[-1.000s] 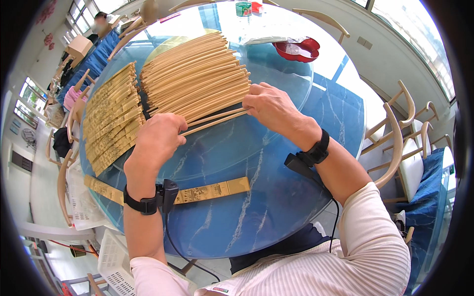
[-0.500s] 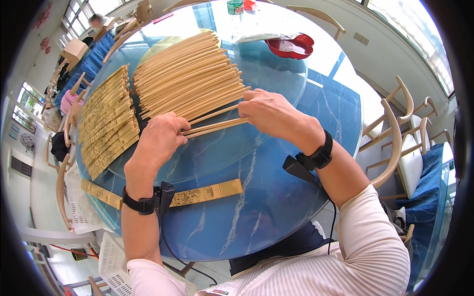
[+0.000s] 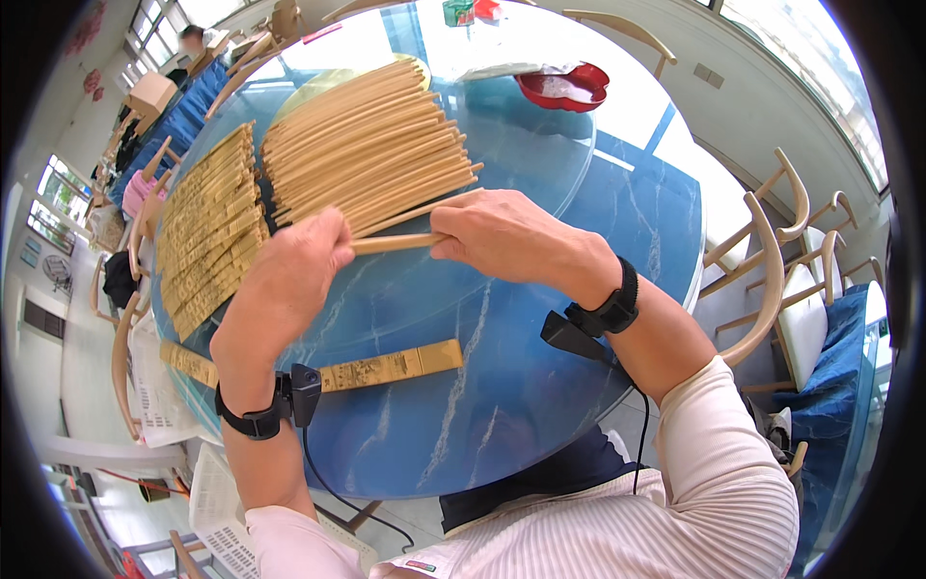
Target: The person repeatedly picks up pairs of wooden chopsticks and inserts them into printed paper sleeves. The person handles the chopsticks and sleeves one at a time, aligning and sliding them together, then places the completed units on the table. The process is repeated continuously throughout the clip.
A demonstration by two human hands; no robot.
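Both of my hands grip a pair of wooden chopsticks, held side by side above the table's near middle. My left hand pinches their left end, and my right hand closes round the right end. Just beyond them, one loose chopstick lies partly behind my right hand. A broad layer of chopsticks is spread farther back. Left of it are overlapping gold printed paper sleeves. Another flat gold sleeve lies near me, crossed by my left wrist.
The blue marbled round table carries a glass turntable. A red lobed dish and a clear plastic bag lie at the back, with a green container beyond. Wooden chairs stand at the right; white crates sit lower left.
My hands have come closer together along the chopsticks. The held sticks now lie tight against each other, and my left forearm has swung to the left.
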